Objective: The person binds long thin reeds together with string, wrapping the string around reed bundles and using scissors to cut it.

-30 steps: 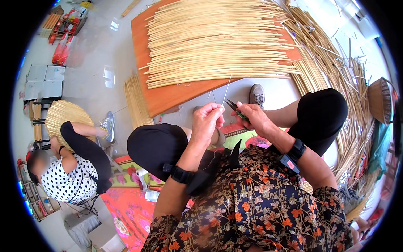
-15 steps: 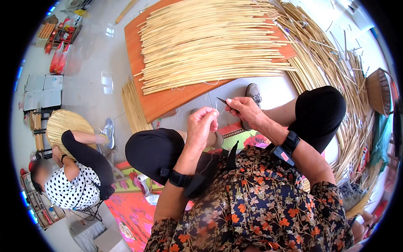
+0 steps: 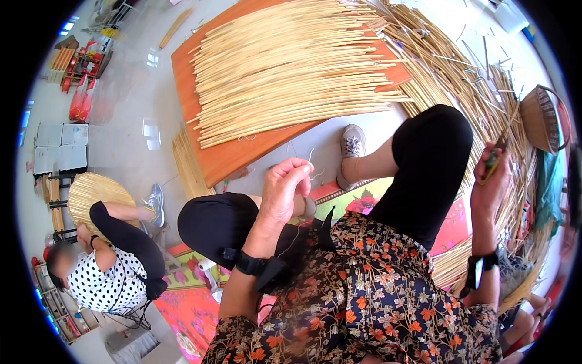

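I have the left hand point(image 3: 284, 189) pinching a white thread point(image 3: 311, 156) between thumb and forefinger, its short end poking up near the close edge of the orange board point(image 3: 267, 147), where pale stalks point(image 3: 285, 73) lie side by side. Well apart, I hold the right hand point(image 3: 494, 179) out near the woven basket point(image 3: 541, 118), fingers curled around small snips point(image 3: 491, 162), blades upward.

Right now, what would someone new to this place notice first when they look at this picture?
Probably the wide layer of pale stalks on the orange-brown board, top centre. Next, the left hand, near the middle, pinches a white thread, while the right hand, far right, holds small cutters. At the left, a person in a polka-dot top sits by a round straw-coloured disc.
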Motion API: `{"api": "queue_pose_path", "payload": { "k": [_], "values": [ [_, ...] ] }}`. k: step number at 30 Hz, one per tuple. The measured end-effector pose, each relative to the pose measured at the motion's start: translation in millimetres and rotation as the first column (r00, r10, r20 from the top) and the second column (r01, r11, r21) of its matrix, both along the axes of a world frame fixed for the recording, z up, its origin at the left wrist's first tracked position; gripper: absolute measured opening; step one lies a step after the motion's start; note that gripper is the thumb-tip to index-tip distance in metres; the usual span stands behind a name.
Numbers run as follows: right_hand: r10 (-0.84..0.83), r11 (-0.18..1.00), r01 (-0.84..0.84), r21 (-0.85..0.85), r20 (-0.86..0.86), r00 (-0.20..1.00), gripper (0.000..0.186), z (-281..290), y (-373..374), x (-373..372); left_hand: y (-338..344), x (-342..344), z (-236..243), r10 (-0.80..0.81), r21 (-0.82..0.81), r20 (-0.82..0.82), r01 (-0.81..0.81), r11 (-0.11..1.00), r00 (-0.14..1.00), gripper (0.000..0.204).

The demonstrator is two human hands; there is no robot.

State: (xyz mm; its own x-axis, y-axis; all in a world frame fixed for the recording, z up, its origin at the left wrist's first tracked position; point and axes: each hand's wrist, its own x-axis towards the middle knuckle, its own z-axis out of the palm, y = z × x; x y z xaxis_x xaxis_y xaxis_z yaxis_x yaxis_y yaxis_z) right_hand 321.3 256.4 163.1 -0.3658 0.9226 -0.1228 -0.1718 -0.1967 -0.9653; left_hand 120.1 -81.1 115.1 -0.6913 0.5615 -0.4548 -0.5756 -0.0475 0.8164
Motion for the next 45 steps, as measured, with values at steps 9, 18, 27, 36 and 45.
{"api": "queue_pose_path", "payload": {
  "k": [9, 18, 27, 36, 45],
  "values": [
    [0.287, 0.859, -0.511, -0.003, 0.83, 0.478, 0.03, -377.2, 15.0, 190.1, 14.8, 2.4, 30.3, -0.051, 0.047, -0.031, 0.053, 0.998, 0.998, 0.009],
    [-0.103, 0.857, 0.0, 0.515, 0.172, 0.98, 0.022, -92.1, 62.0, 41.5, 38.4, 10.9, 84.7, -0.172, 0.175, -0.083, 0.184, 0.967, 0.982, 0.01],
    [0.922, 0.347, -0.916, 0.204, 0.107, 0.373, 0.065, -7.5, -108.7, -75.6, 64.9, 14.6, 131.4, -0.219, 0.389, -0.043, 0.218, 0.895, 0.975, 0.01],
    [0.91, 0.376, -0.901, -0.216, -0.099, 0.403, 0.012, -52.5, -122.6, -52.7, 28.0, -21.8, 88.8, 0.029, 0.393, 0.087, -0.061, 0.918, 0.996, 0.011],
    [0.857, 0.369, -0.812, -0.452, -0.173, 0.486, 0.019, -36.0, -124.8, -55.8, -0.5, -36.1, 44.5, 0.084, 0.079, -0.046, -0.08, 0.994, 0.995, 0.009]
  ]
}}
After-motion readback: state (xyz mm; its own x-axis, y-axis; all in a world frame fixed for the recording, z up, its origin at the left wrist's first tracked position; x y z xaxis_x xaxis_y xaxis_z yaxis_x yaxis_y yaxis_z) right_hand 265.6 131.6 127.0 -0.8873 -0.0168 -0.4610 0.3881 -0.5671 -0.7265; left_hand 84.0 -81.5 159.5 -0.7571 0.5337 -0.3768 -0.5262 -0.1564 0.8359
